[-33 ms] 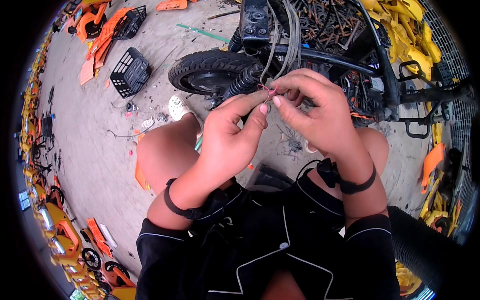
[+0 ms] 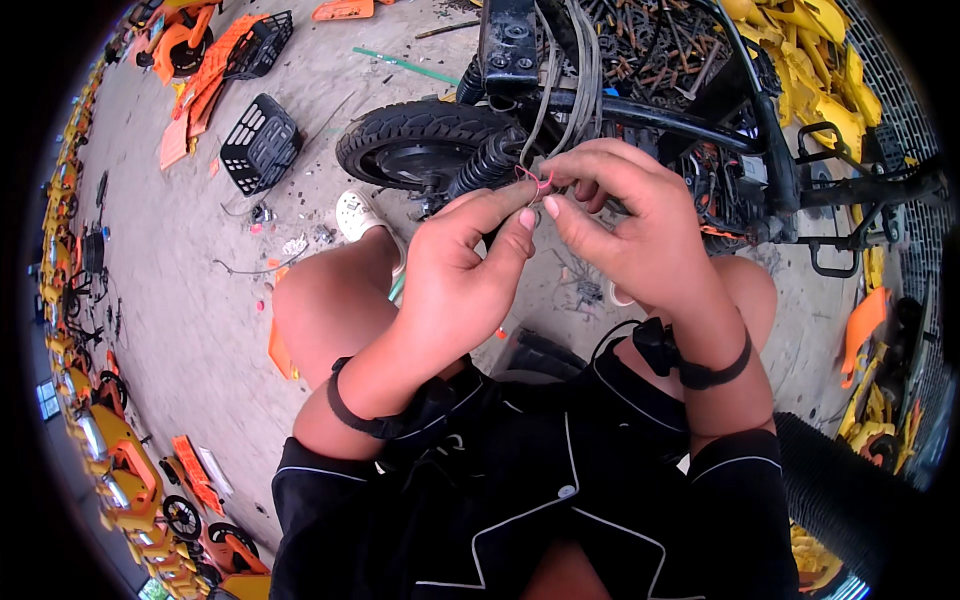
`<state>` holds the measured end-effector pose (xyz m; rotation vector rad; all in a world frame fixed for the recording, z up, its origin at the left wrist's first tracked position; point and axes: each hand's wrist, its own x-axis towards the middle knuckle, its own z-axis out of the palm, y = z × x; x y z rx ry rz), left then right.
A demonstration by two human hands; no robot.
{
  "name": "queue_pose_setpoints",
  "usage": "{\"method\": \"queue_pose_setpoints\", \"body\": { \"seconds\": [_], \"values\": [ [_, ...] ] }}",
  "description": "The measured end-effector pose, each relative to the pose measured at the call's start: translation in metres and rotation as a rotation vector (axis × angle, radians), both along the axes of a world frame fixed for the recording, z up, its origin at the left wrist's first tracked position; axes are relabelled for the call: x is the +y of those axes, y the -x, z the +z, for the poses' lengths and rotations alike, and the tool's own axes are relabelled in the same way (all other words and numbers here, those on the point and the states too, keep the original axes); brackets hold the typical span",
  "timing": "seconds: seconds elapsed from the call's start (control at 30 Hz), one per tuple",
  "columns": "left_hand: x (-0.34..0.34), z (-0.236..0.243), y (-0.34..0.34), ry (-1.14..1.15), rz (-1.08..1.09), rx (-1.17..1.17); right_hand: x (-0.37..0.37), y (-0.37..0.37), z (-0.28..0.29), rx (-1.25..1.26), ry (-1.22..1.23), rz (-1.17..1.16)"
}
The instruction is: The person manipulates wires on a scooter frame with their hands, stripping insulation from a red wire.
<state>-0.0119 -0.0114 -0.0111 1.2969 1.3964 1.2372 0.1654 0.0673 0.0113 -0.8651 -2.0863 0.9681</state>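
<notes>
Thin red wires [image 2: 541, 184] with bared ends lie between the fingertips of both my hands. My left hand [image 2: 462, 262] is closed, its thumb and index finger pinching the wires from the left. My right hand [image 2: 632, 215] curls in from the right, also closed, with index fingertip and thumb close around the same wires. Grey cables [image 2: 572, 80] hang down from a black vehicle frame [image 2: 670, 118] just beyond my hands. Behind my left hand is a black wheel [image 2: 425, 143] with a knobbly tyre, beside a coil-spring shock absorber [image 2: 488, 165].
A black plastic basket [image 2: 262, 145] lies tipped on the concrete floor to the left, near orange panels [image 2: 197, 85]. Rusty metal parts [image 2: 650, 45] are heaped beyond the frame. Yellow panels [image 2: 835, 90] pile up at far right. Yellow scooters [image 2: 130, 465] line the left edge.
</notes>
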Motion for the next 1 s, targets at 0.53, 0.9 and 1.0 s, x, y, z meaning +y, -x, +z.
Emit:
{"method": "queue_pose_setpoints", "body": {
  "seconds": [0.53,0.9,1.0],
  "values": [
    [0.002,-0.008,-0.004,-0.118,-0.047,0.122,-0.008,0.001,-0.003,-0.193,-0.515,-0.087],
    [0.004,-0.002,-0.005,-0.017,0.011,-0.033,-0.012,0.010,-0.011,-0.133,-0.646,-0.110],
    [0.004,-0.004,-0.005,-0.009,0.022,-0.044,-0.009,0.010,-0.011,-0.136,-0.680,-0.088]
  ]
}}
